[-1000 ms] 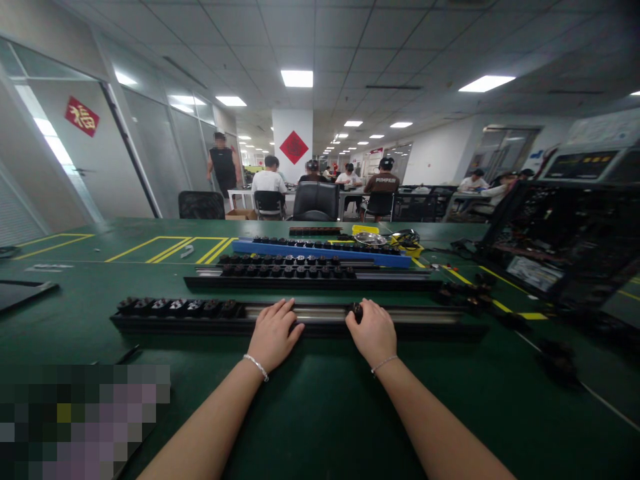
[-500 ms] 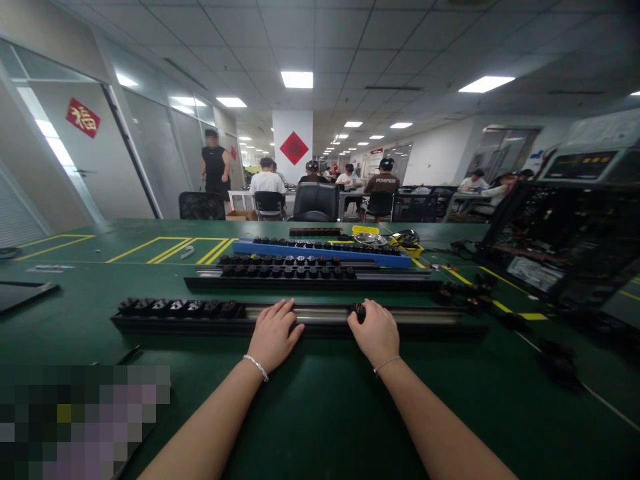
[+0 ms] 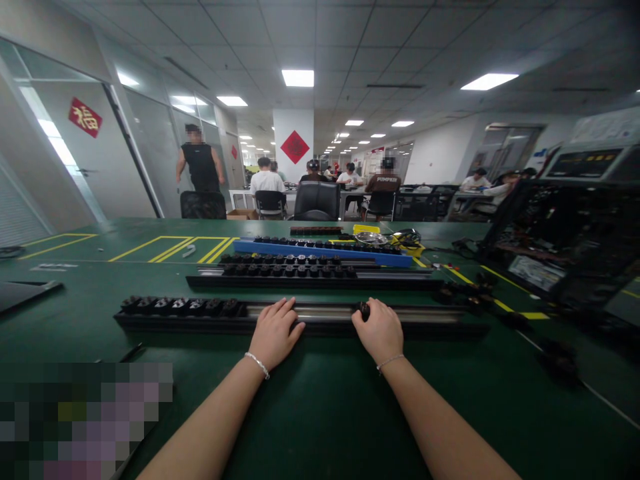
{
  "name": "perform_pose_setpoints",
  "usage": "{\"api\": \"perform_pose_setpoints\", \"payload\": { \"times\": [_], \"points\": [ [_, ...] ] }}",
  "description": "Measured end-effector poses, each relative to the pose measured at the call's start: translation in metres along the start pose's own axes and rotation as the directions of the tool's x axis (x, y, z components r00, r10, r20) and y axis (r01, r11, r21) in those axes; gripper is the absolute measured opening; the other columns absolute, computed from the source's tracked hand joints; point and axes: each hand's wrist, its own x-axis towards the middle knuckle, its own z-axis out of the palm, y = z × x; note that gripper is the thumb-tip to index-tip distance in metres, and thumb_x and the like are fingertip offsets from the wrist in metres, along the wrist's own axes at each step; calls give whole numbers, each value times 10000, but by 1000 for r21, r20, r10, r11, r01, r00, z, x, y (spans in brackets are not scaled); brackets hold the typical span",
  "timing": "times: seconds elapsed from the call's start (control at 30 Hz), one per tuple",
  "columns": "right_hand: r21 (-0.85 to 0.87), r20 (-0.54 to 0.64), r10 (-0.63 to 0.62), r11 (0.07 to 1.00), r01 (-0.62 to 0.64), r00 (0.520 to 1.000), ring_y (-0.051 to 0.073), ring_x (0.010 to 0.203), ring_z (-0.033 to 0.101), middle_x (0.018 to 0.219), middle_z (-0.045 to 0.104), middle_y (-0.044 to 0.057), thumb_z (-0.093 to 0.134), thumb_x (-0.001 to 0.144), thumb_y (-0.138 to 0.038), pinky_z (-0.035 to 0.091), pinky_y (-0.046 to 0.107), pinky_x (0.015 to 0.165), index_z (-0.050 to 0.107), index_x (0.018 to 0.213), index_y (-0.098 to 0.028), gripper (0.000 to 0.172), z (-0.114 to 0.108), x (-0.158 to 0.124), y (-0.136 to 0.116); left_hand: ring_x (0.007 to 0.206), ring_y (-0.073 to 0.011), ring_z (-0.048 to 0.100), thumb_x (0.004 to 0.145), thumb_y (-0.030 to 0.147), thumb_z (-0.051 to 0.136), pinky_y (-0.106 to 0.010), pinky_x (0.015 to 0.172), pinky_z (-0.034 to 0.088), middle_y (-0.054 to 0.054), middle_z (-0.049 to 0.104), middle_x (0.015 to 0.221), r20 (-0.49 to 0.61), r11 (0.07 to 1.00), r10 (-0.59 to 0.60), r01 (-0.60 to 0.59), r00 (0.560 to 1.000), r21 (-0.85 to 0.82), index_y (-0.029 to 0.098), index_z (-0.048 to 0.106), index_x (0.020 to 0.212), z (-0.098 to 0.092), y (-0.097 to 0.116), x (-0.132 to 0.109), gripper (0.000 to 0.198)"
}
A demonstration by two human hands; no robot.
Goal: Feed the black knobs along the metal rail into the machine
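On the green tabletop (image 3: pixel 320 407) we lay our left hand (image 3: pixel 274 333) flat on the near rail (image 3: pixel 430 317), fingers spread and holding nothing, probably to steady it. The fingers of our right hand (image 3: pixel 381 331) pinch narrowly round a small black piece (image 3: pixel 365 310) seated in that rail's channel. A row of like pieces (image 3: pixel 180 306) sits packed at the rail's left end, and beyond the rail lie a second black rail (image 3: pixel 310 281) and then a blue rail (image 3: pixel 320 254), parallel and seemingly queued within reach.
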Motion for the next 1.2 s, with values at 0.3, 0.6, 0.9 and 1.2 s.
{"api": "perform_pose_setpoints", "payload": {
  "times": [0.3, 0.6, 0.9, 1.2],
  "points": [
    [-14, -23, 18, 1000, -19, 1000, 227, 1023, 548, 1047, 640, 135, 461, 770, -299, 351, 335, 936, 608, 1007, -95, 346, -2, 1, 5, 1231, -246, 443, 869, 398, 426, -450, 973, 364, -55, 526, 1314, 10, 1000, 4, -4, 1000, 15, 224, 613, 826, 0, -1, 0, 259],
    [-37, -16, 30, 999, -31, 999, 226, 998, 553, 1033, 643, 134, 453, 767, -304, 356, 336, 918, 611, 999, -88, 354, -3, 2, 3, 1227, -252, 447, 868, 399, 428, -453, 964, 369, -56, 525, 1315, -3, 1000, 11, -11, 1000, 8, 227, 611, 820, 2, -1, -1, 256],
    [-38, -4, 51, 998, -51, 999, 226, 1009, 549, 1047, 638, 139, 450, 762, -287, 358, 338, 920, 605, 1011, -86, 356, -5, 3, 7, 1233, -249, 443, 868, 397, 424, -455, 971, 367, -56, 526, 1314, 8, 1000, 5, -5, 1000, 5, 228, 619, 825, 1, -1, 0, 261],
    [-32, -12, 67, 997, -68, 998, 220, 979, 557, 998, 644, 131, 451, 756, -293, 363, 328, 906, 612, 969, -102, 328, -6, 5, 12, 1227, -253, 449, 862, 398, 432, -460, 971, 370, -59, 531, 1307, -5, 1000, 9, -9, 1000, -5, 230, 617, 808, 1, -1, 0, 256]
  ]
}}
